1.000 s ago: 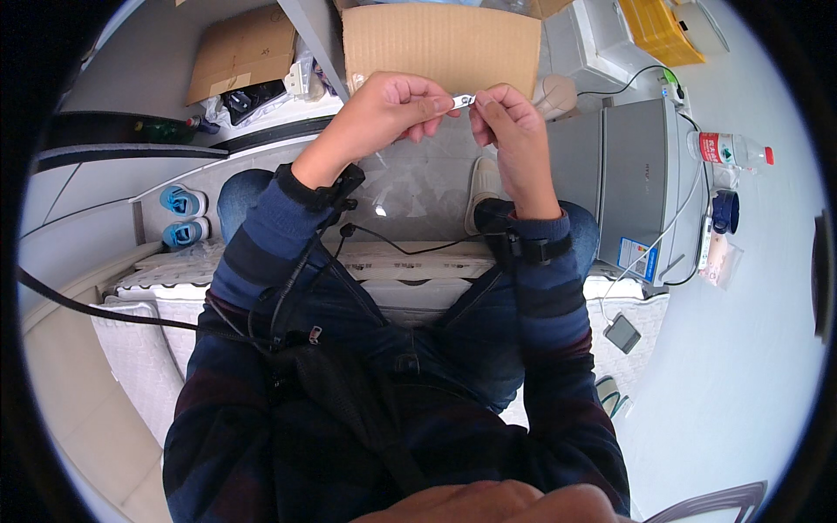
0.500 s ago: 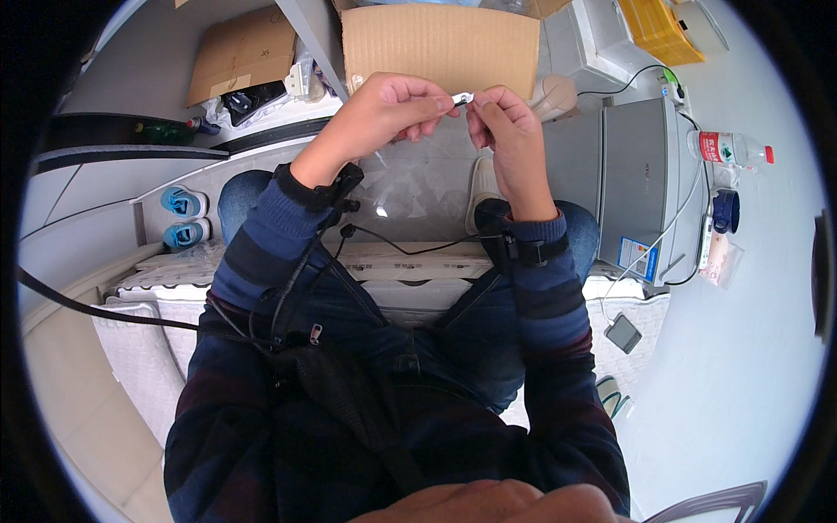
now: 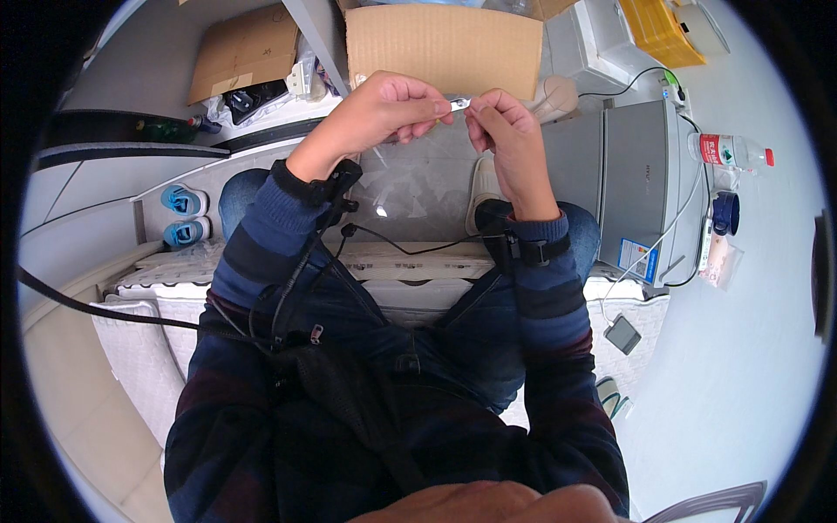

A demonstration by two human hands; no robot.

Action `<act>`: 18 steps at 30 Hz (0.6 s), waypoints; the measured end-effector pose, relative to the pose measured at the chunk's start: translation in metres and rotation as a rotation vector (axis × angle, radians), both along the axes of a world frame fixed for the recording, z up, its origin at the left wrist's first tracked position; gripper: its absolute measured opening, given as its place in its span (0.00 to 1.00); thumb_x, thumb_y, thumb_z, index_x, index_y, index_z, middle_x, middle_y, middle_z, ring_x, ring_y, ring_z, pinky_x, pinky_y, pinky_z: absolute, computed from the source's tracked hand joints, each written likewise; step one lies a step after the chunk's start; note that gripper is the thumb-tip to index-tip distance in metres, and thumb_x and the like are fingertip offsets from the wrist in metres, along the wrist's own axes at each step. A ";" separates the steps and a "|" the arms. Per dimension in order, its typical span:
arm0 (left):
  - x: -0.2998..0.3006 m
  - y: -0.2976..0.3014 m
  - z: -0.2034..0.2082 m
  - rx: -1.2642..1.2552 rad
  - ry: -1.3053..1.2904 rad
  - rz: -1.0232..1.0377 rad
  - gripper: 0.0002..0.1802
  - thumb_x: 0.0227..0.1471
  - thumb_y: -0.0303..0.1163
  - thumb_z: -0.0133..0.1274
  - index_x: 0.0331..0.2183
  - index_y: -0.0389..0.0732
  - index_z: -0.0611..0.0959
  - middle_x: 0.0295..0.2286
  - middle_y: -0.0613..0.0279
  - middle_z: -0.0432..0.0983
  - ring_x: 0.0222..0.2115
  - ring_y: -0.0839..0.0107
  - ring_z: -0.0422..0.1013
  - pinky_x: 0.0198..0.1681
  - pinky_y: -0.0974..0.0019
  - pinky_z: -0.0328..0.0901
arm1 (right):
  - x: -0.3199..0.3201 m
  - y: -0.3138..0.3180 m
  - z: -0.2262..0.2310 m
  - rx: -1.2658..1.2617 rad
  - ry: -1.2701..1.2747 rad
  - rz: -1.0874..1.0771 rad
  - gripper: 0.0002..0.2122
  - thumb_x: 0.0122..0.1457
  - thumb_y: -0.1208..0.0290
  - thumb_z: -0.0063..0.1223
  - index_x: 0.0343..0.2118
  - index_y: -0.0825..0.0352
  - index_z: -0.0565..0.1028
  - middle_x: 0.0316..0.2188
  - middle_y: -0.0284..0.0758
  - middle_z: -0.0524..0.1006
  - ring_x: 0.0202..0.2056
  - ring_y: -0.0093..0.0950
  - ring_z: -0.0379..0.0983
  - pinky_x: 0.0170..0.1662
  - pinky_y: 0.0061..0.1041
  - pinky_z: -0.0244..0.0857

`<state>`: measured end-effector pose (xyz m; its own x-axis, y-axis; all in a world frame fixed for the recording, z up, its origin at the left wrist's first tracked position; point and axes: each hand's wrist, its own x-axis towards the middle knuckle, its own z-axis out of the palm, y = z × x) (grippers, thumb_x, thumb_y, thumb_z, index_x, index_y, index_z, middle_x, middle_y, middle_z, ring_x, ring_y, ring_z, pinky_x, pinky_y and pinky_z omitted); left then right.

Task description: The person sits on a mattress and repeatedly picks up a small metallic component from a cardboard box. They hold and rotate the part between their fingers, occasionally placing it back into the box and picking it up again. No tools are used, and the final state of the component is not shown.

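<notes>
Left hand (image 3: pixel 390 109) pinches slim silvery object (image 3: pixel 459 104) near brown cardboard box (image 3: pixel 445 44); right hand (image 3: pixel 513 139), fingers narrow, adjoins it, grip unclear; handling seemingly unfinished.

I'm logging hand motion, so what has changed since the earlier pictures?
The right hand has shifted slightly left, toward the left hand. Nothing was visibly let go: the small silvery item stays between both hands. The plastic bottle stayed put.

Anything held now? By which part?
A small silvery object: the left hand pinches its left end; the right hand is at its right end, whether gripping unclear.
</notes>
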<state>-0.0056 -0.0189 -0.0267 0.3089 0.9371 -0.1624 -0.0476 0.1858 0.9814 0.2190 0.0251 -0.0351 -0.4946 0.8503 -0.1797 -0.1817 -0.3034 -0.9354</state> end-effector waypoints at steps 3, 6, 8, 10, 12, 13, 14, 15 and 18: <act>0.000 -0.001 -0.001 0.008 -0.007 0.006 0.15 0.67 0.38 0.55 0.36 0.37 0.88 0.20 0.74 0.73 0.21 0.84 0.65 0.26 0.78 0.59 | 0.001 0.001 0.000 0.006 0.011 0.024 0.05 0.67 0.73 0.56 0.35 0.66 0.79 0.25 0.27 0.77 0.26 0.15 0.68 0.29 0.17 0.60; 0.000 0.000 -0.001 0.011 -0.019 0.004 0.15 0.67 0.38 0.56 0.36 0.36 0.88 0.20 0.74 0.73 0.21 0.84 0.65 0.25 0.78 0.58 | 0.001 0.000 0.001 0.011 0.004 0.030 0.05 0.67 0.73 0.56 0.35 0.66 0.79 0.24 0.27 0.76 0.25 0.15 0.68 0.29 0.17 0.59; -0.002 0.000 -0.002 0.011 -0.020 -0.001 0.15 0.66 0.38 0.56 0.36 0.36 0.88 0.19 0.74 0.73 0.20 0.85 0.64 0.24 0.78 0.58 | 0.001 0.001 0.001 0.010 -0.010 0.033 0.05 0.67 0.72 0.56 0.35 0.66 0.79 0.24 0.26 0.76 0.25 0.15 0.67 0.29 0.17 0.59; -0.002 0.000 -0.002 -0.022 -0.047 -0.004 0.15 0.66 0.37 0.56 0.37 0.35 0.88 0.19 0.74 0.73 0.19 0.85 0.64 0.23 0.78 0.58 | 0.001 0.001 0.003 0.003 -0.022 0.039 0.05 0.67 0.72 0.57 0.35 0.66 0.79 0.23 0.26 0.76 0.25 0.15 0.67 0.29 0.17 0.59; -0.003 0.000 -0.002 -0.042 -0.066 -0.007 0.15 0.66 0.37 0.56 0.37 0.35 0.88 0.19 0.74 0.72 0.19 0.85 0.64 0.23 0.79 0.58 | 0.003 0.002 0.004 0.021 -0.047 0.065 0.05 0.67 0.72 0.57 0.35 0.66 0.79 0.23 0.26 0.76 0.24 0.15 0.67 0.29 0.17 0.59; -0.003 0.000 -0.001 -0.045 -0.071 -0.007 0.15 0.66 0.37 0.56 0.37 0.34 0.87 0.19 0.74 0.72 0.19 0.85 0.64 0.23 0.79 0.58 | 0.003 0.002 0.005 0.024 -0.066 0.071 0.05 0.67 0.72 0.57 0.35 0.66 0.79 0.23 0.26 0.76 0.24 0.15 0.67 0.29 0.17 0.59; -0.003 0.001 0.000 -0.048 -0.076 -0.009 0.15 0.66 0.37 0.56 0.37 0.34 0.87 0.19 0.74 0.72 0.19 0.86 0.64 0.23 0.79 0.58 | 0.003 0.002 0.005 0.029 -0.050 0.080 0.05 0.67 0.72 0.56 0.35 0.66 0.79 0.24 0.26 0.76 0.24 0.15 0.67 0.29 0.17 0.59; -0.002 -0.001 0.001 -0.046 -0.095 0.020 0.15 0.66 0.37 0.56 0.37 0.34 0.87 0.19 0.74 0.72 0.19 0.85 0.64 0.23 0.79 0.59 | 0.003 0.002 0.005 0.030 -0.041 0.082 0.05 0.67 0.72 0.56 0.35 0.65 0.79 0.24 0.26 0.76 0.25 0.15 0.67 0.29 0.16 0.59; -0.002 -0.004 0.014 -0.009 -0.143 0.112 0.16 0.67 0.38 0.55 0.37 0.34 0.87 0.20 0.74 0.72 0.19 0.85 0.64 0.23 0.78 0.60 | 0.006 0.002 0.005 0.045 -0.015 0.046 0.06 0.69 0.71 0.54 0.34 0.66 0.77 0.24 0.27 0.74 0.25 0.16 0.66 0.29 0.17 0.58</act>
<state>-0.0076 -0.0230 -0.0124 0.2231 0.9657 -0.1326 -0.2073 0.1799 0.9616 0.2253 0.0268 -0.0299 -0.5311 0.8339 -0.1497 -0.1543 -0.2689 -0.9507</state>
